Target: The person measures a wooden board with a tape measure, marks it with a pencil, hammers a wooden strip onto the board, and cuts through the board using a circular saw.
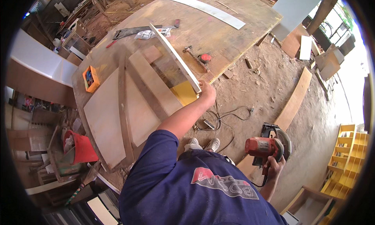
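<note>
A: The left hand (207, 90) is gripping the near end of the white strip (175, 57), which is standing on edge and running up toward the top centre of the frame. The grip is clenched around the strip's end, right at the table (218, 37) edge.

B: And the right hand (273, 166)?

A: It is holding the red saw (269, 145) by its handle at lower right, hanging clear of the table, over the dirt floor (273, 88). The grip is closed on the handle.

B: How should the strip be handled?

A: Probably by keeping it steady on its thin edge, since it looks long, narrow and likely to flex. The saw's blade is best kept away from the cord (230, 115) lying on the floor.

B: Materials?

A: The strip is looking smooth and white-faced. Pale plywood panels (105, 119) are lying flat at left centre, matte and grainy. The table is rough, worn board, with a hammer (193, 55) and an orange box (91, 78) on it.
</note>
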Demonstrator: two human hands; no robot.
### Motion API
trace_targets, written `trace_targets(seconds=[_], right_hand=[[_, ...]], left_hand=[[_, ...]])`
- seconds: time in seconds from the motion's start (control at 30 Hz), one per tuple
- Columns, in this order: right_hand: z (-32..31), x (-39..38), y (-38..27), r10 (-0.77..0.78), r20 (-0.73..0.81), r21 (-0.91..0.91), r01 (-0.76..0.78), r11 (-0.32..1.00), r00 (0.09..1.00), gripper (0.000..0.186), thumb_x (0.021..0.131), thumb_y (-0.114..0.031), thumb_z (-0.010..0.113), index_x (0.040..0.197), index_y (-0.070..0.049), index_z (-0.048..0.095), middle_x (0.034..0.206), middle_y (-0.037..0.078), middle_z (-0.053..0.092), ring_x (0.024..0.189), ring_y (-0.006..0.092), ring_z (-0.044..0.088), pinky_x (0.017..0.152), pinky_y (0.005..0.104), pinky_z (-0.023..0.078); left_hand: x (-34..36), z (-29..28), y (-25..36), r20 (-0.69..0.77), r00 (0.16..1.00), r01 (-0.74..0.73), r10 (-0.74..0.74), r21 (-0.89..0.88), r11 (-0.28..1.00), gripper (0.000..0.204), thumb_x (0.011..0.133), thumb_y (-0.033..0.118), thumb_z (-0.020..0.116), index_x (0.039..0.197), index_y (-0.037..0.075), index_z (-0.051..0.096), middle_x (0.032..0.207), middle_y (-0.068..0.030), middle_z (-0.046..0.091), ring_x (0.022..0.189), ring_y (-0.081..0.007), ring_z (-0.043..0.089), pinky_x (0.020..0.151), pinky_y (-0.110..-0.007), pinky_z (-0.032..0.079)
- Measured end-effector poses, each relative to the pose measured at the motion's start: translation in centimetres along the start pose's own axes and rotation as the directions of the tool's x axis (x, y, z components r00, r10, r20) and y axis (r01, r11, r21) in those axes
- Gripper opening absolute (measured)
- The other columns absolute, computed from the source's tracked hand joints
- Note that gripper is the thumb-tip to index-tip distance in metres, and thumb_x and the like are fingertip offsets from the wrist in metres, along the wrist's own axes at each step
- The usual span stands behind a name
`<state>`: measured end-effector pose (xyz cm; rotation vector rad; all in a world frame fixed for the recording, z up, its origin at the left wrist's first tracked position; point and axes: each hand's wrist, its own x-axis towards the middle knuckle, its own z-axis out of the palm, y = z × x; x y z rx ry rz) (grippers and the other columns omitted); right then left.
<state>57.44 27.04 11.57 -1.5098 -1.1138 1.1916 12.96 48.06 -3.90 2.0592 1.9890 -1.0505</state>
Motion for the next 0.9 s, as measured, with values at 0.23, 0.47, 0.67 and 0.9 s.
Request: trace_targets(seconds=[0.23, 0.47, 0.67, 0.9], right_hand=[[1.1, -1.2, -1.0, -0.023, -0.001, 0.007, 0.023, 1.0, 1.0, 0.012, 0.089, -0.003, 0.064, 0.097, 0.005, 0.069, 0.061, 0.005, 0.061, 0.044, 0.0131, 0.053, 0.043, 0.0311, 0.045], [1.1, -1.9, -0.5, 0.028, -0.054, 0.006, -0.028, 1.0, 0.998, 0.009, 0.088, -0.001, 0.067, 0.096, 0.003, 0.067, 0.063, 0.005, 0.062, 0.045, 0.0139, 0.055, 0.043, 0.0302, 0.044], [2.3, -2.3, -1.0, 0.051, -0.047, -0.004, -0.051, 0.999, 0.998, 0.011, 0.088, -0.002, 0.065, 0.097, 0.004, 0.068, 0.062, 0.006, 0.062, 0.044, 0.0147, 0.055, 0.042, 0.0313, 0.045], [3.3, -2.7, -2.2, 0.007, -0.056, -0.029, -0.008, 1.0, 0.998, 0.015, 0.089, -0.006, 0.064, 0.098, 0.005, 0.069, 0.06, 0.007, 0.061, 0.044, 0.0155, 0.055, 0.043, 0.0322, 0.048]], left_hand=[[0.9, 0.3, 0.5, 0.012, 1.0, -0.021, 0.021, 0.033, 0.999, 0.039, 0.103, 0.018, 0.069, 0.138, 0.002, 0.079, 0.14, -0.0212, 0.077, 0.132, -0.0438, 0.072, 0.119, -0.074, 0.041], [-3.5, 0.0, -1.6, -0.113, 0.994, -0.036, 0.01, -0.229, 0.973, 0.039, 0.103, 0.022, 0.069, 0.137, 0.007, 0.08, 0.139, -0.0152, 0.079, 0.139, -0.0386, 0.066, 0.116, -0.069, 0.046], [-6.3, 2.6, -2.9, -0.258, 0.964, -0.003, -0.072, -0.28, 0.96, 0.034, 0.102, 0.025, 0.07, 0.133, 0.015, 0.081, 0.139, -0.0099, 0.075, 0.134, -0.0312, 0.065, 0.107, -0.059, 0.053], [-5.7, 5.0, -1.3, -0.497, 0.849, -0.082, -0.181, -0.461, 0.884, 0.033, 0.101, 0.025, 0.07, 0.134, 0.02, 0.073, 0.137, -0.0051, 0.069, 0.136, -0.0286, 0.06, 0.11, -0.052, 0.05]])
